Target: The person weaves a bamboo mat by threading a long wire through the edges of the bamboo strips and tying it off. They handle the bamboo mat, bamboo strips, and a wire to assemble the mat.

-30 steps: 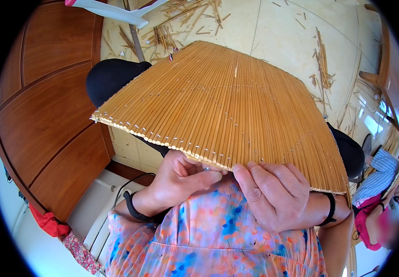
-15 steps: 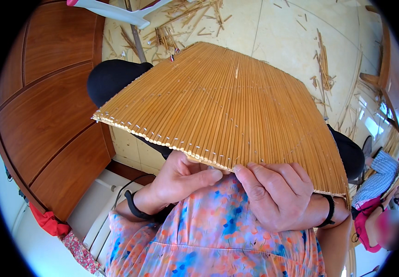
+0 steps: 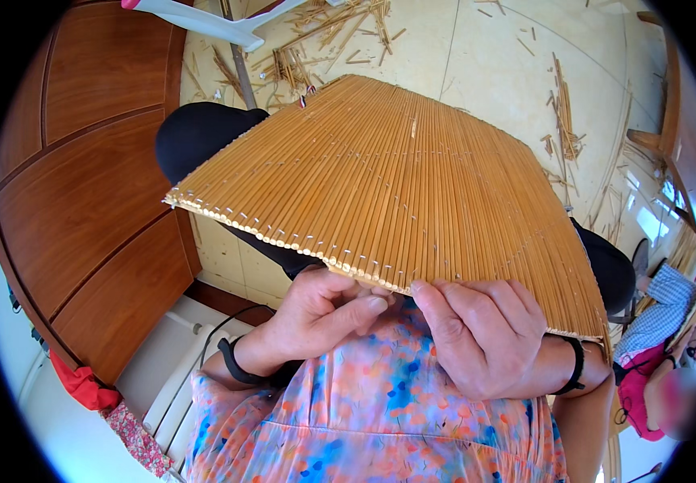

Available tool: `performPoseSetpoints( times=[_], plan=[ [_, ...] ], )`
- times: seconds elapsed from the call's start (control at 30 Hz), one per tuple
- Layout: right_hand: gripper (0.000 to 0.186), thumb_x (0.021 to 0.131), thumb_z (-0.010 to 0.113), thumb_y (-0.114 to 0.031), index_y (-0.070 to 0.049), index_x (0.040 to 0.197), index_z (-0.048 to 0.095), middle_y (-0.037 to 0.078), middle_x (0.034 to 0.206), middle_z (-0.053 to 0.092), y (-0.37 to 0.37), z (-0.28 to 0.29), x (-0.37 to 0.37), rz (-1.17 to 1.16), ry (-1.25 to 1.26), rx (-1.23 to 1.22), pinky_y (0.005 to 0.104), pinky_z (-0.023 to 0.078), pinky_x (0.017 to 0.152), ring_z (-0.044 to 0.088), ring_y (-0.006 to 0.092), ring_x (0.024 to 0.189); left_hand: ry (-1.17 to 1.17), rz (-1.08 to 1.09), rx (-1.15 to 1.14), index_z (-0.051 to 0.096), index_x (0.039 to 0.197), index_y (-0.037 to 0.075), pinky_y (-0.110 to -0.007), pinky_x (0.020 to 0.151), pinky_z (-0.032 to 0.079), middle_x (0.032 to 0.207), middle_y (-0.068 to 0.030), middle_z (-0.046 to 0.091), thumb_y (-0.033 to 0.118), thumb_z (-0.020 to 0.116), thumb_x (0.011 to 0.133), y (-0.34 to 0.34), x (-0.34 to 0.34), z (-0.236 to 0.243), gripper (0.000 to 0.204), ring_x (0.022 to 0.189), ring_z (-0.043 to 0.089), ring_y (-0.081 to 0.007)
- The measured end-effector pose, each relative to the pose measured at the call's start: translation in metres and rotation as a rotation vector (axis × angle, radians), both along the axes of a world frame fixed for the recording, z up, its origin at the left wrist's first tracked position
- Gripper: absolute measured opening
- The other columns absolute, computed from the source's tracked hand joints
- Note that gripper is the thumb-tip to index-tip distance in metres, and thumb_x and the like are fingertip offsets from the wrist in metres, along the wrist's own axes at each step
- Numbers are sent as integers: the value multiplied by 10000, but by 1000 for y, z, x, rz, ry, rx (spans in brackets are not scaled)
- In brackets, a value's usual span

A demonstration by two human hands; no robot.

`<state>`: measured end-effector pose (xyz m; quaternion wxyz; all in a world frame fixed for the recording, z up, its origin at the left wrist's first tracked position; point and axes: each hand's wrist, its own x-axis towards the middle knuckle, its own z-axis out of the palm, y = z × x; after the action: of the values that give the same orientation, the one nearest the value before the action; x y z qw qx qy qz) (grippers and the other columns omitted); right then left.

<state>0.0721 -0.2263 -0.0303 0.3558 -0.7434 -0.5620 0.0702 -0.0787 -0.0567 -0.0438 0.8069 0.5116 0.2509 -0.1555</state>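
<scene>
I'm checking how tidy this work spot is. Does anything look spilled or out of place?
Yes. Loose bamboo slivers lie scattered over the pale tiled floor, thickest in a pile at the top. The woven bamboo mat, gripped at its near edge by the left hand and right hand, looks intact.

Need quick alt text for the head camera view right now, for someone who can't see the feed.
Both hands grip the near edge of a fan-shaped mat of thin bamboo strips, left hand and right hand side by side, held over a lap in floral fabric. Loose bamboo strips litter the pale tiled floor beyond, and a wooden cabinet stands to the left.
</scene>
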Motion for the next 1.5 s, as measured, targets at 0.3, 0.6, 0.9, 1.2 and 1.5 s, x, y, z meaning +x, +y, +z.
performPoseSetpoints(
  times=[0.3,0.6,0.9,1.2,1.5],
  plan=[
    [429,669,669,-102,48,1070,682,72,838,624,4,-3,-1,26,-46,11,278,340,462,535,154,620,71,109,18,622,1013,-24,-200,535,399,682,26,574,16,608,947,-3,-4,6,78,587,502,-28],
    [412,656,684,-46,95,1042,667,73,746,530,11,-6,-4,26,22,84,286,340,443,476,173,573,130,246,-128,625,1006,-19,-189,529,371,693,28,568,-12,592,938,-4,5,4,76,582,473,-22],
    [363,687,677,-54,70,1028,678,57,711,467,18,3,7,22,-86,68,313,357,475,490,188,612,123,379,-468,572,1099,-7,-222,543,475,737,-61,647,55,578,957,0,26,4,155,611,610,-120],
    [318,705,702,27,-31,1013,654,107,786,547,24,9,69,-32,-146,-18,396,459,595,567,293,709,-368,389,1691,616,1129,21,-322,774,507,1265,-163,560,5,740,785,42,23,35,365,1012,623,-247],
    [247,723,708,-2,-39,966,688,107,823,602,-6,16,131,30,-185,-67,390,512,670,614,305,796,-574,-80,1769,657,993,62,-426,770,476,906,-94,614,112,784,694,70,90,21,329,868,607,-311]
  ],
)
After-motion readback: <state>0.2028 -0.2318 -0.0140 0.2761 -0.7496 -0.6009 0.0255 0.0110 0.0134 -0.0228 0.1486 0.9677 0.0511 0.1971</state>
